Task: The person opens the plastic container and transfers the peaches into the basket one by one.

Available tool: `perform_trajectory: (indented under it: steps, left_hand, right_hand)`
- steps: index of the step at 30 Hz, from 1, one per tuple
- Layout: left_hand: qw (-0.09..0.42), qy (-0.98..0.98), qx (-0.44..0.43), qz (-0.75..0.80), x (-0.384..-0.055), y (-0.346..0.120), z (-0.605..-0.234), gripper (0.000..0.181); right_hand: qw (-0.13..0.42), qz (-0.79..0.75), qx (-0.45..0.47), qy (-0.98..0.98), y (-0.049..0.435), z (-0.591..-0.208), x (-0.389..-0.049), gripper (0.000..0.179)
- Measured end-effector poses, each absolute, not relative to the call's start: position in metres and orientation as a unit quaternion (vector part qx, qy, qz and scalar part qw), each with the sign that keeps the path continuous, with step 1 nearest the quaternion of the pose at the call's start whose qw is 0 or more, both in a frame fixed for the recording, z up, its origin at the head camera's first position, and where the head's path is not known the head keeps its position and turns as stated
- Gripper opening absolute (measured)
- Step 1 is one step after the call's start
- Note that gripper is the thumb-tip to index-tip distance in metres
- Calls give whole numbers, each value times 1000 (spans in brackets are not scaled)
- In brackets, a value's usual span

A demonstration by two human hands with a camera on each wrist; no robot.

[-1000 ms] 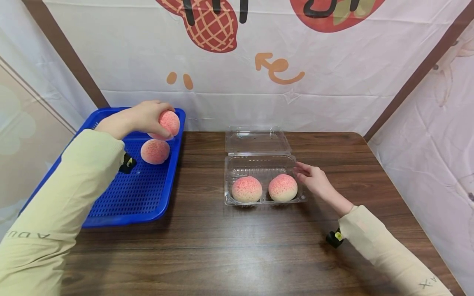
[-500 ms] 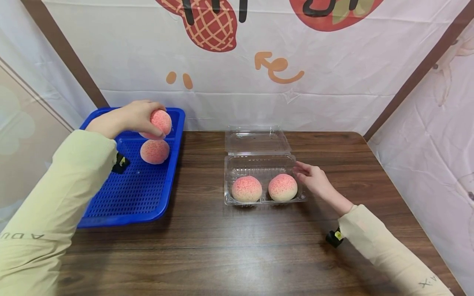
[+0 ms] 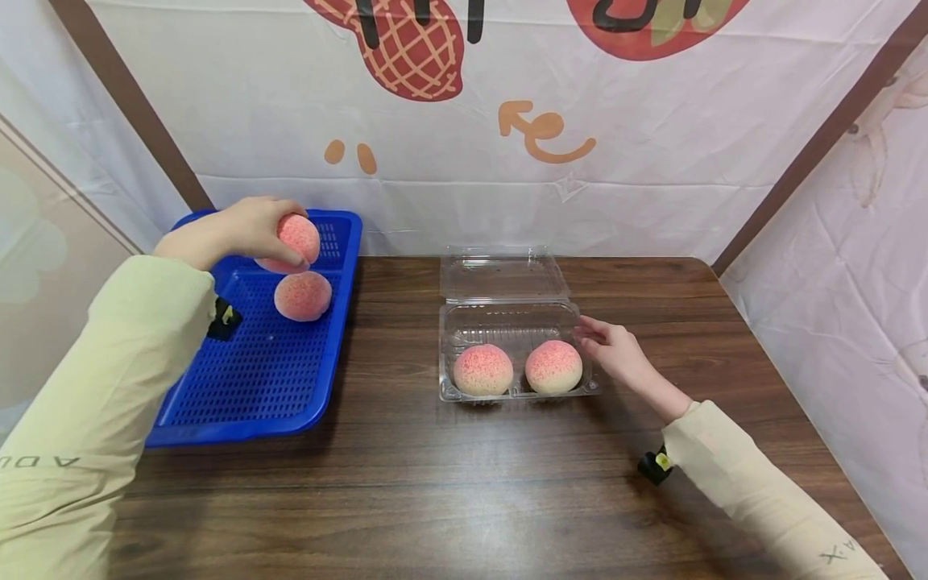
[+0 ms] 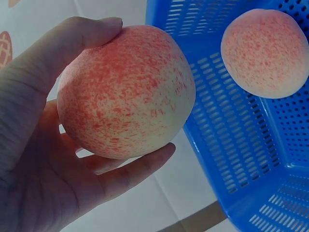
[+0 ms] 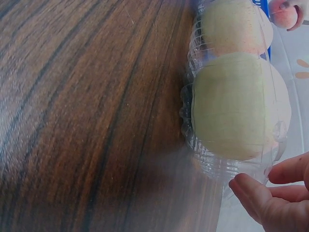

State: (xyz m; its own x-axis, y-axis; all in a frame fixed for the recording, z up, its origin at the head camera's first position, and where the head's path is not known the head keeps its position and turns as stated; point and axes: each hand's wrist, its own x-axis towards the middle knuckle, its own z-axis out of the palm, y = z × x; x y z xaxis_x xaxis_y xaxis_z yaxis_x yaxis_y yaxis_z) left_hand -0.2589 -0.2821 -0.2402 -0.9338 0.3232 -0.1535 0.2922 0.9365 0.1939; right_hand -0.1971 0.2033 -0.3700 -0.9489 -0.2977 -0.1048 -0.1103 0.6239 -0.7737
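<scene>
My left hand (image 3: pixel 239 231) grips a pink-speckled peach (image 4: pixel 128 92) above the back of a blue basket (image 3: pixel 254 417), thumb on one side and fingers curled round the other. Another peach (image 3: pixel 303 296) lies inside the basket, just below the held one in the head view. At the table's middle stands a clear plastic clamshell box (image 3: pixel 474 324) with its lid (image 3: pixel 500 278) folded back. Two peaches, a left one (image 3: pixel 483 370) and a right one (image 3: pixel 554 368), sit along its front side. My right hand (image 3: pixel 616 352) pinches the box's right rim between thumb and fingers.
The brown wooden table (image 3: pixel 435 499) reaches to a white printed curtain (image 3: pixel 275 121) at the back, with more curtain on both sides. Between basket and box lies a strip of bare tabletop. Black wrist cameras hang below both sleeves.
My left hand has moved left with its peach, from near the basket's right rim to farther over the basket. The right hand and the clamshell box have stayed in place.
</scene>
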Motion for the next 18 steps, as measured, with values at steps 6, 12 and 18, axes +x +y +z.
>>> perform_trajectory:
  steps: [6, 12, 18]
  left_hand:
    - [96, 981, 148, 85, -260, -290, -243, 71]
    - [98, 982, 137, 82, -261, -297, -246, 71]
    - [97, 983, 129, 83, -262, -303, -249, 70]
  right_hand:
    - [116, -422, -111, 892, 203, -370, -196, 45]
    - [114, -422, -112, 893, 203, -370, -196, 45]
    - [115, -424, -108, 892, 203, -371, -197, 45]
